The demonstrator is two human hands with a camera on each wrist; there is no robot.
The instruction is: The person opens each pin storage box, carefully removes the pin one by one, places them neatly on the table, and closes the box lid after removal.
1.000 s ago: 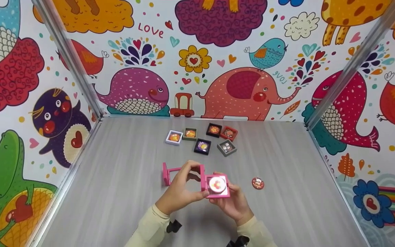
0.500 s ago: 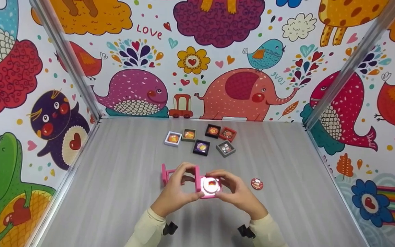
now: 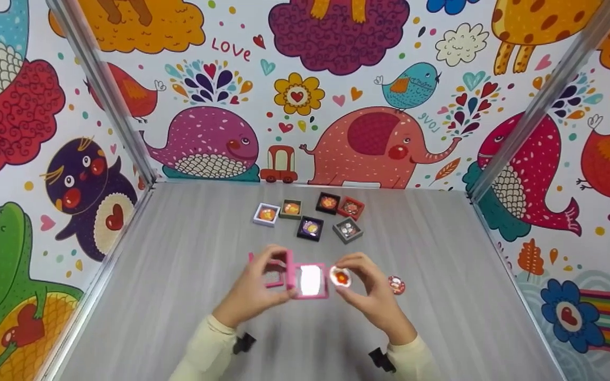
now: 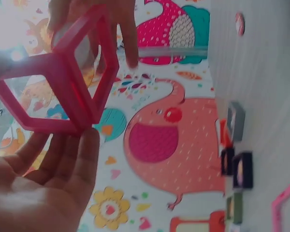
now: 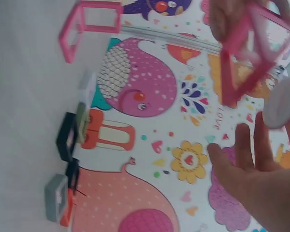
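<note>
My left hand point(image 3: 252, 293) grips a pink hinged display frame point(image 3: 289, 270) by its raised half, the two halves spread apart at an angle. The frame's lower half shows a bright, glaring clear window with no disc in it. Just right of it, my right hand point(image 3: 376, 299) pinches a round white-rimmed disc point(image 3: 341, 277) with a red and orange design, between thumb and fingers. In the right wrist view the disc's pale back point(image 5: 281, 104) faces the camera, apart from the frame. Another pink frame point(image 5: 101, 28) stands unfolded on the table, partly hidden behind my left hand in the head view.
A red patterned disc point(image 3: 396, 285) lies on the table right of my right hand. Toward the back stand several small framed discs: white point(image 3: 266, 214), olive point(image 3: 290, 209), black point(image 3: 328, 203), dark point(image 3: 310, 228), red point(image 3: 351, 208) and grey point(image 3: 348, 229). Printed walls point(image 3: 284, 32) enclose the table.
My right hand shifted from under the frame to its right side, then lifted the disc out and rightward. My left hand and the frame moved slightly left.
</note>
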